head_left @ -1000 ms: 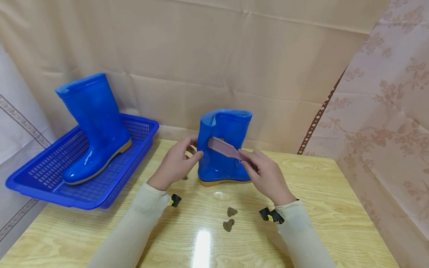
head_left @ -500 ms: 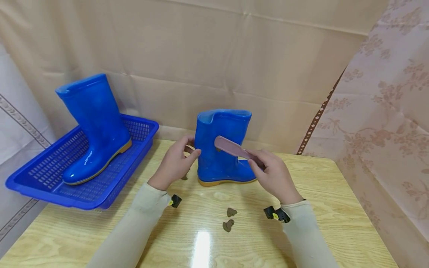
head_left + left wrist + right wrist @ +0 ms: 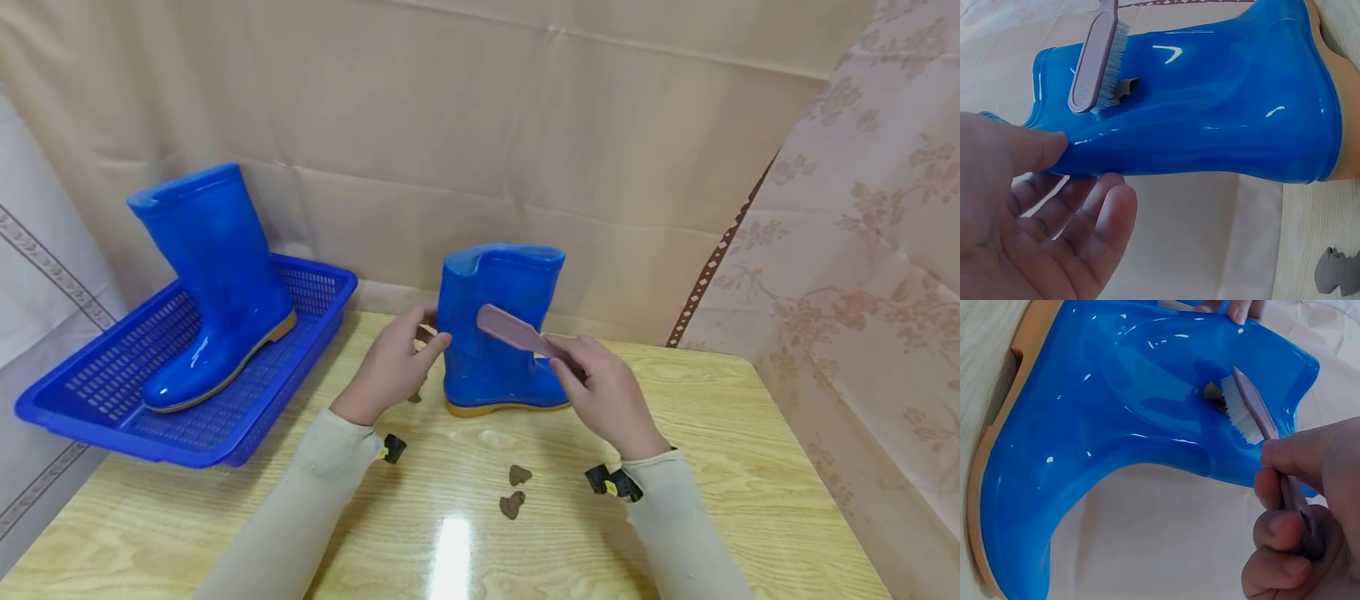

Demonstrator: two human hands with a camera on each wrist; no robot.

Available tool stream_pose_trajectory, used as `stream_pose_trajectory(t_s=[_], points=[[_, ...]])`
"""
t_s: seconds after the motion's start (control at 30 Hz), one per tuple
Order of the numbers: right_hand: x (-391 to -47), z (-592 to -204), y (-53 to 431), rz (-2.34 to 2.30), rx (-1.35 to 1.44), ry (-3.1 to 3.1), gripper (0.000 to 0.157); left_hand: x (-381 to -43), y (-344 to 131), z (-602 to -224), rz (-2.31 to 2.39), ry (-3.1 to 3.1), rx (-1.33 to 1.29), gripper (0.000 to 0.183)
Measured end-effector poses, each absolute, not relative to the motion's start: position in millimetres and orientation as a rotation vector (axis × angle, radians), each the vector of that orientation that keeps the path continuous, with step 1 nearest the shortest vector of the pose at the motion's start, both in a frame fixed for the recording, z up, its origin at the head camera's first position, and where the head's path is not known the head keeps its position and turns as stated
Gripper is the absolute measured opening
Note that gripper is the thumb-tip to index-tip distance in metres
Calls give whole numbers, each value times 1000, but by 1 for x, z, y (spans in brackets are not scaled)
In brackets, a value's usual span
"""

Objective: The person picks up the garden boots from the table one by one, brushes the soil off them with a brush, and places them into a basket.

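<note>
A blue rain boot (image 3: 487,371) with a yellow-orange sole stands upright on the table, toe to the right. My left hand (image 3: 393,362) steadies its shaft from the left, thumb on the near side and fingers at the back edge. In my right hand (image 3: 606,398) is the handle of a pinkish-mauve brush (image 3: 513,328), held over the shaft. The right wrist view shows the white bristles (image 3: 1239,412) facing the boot, next to a small brown flake (image 3: 1213,394) stuck on it. This flake is hidden behind the brush in the head view.
Left on the table sits a blue plastic basket (image 3: 247,446) holding a second blue boot (image 3: 217,250). Brown flakes (image 3: 512,504) lie in front of the standing boot, and another bit (image 3: 415,397) lies near the left hand. A beige curtain (image 3: 420,125) hangs behind.
The brush and right hand shifted right across the shaft, then slightly back left. The boot leaned a little to the left; the left hand stayed at its edge.
</note>
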State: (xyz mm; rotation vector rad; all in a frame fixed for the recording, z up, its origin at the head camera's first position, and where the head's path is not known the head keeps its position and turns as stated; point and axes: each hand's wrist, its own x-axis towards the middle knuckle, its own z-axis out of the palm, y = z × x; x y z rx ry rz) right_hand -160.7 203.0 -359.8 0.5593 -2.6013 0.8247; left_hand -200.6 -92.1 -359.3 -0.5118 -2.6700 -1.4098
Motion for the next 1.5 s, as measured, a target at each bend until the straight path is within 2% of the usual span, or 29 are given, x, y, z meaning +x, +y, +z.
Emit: stream_pose_trajectory(t_s=[0.37, 0.67, 1.13, 1.5], points=[[-160, -355, 212, 895, 531, -2597, 29, -199, -91, -357, -1436, -2670, -430, 42], [-163, -360, 208, 929, 601, -2431, 40, -199, -93, -357, -1405, -2661, -538, 39], [-159, -357, 209, 1153, 486, -2564, 33, -201, -93, -358, -1404, -2653, -516, 37], [-160, -359, 211, 997, 537, -2468, 31, -200, -92, -358, -1375, -2658, -516, 39]])
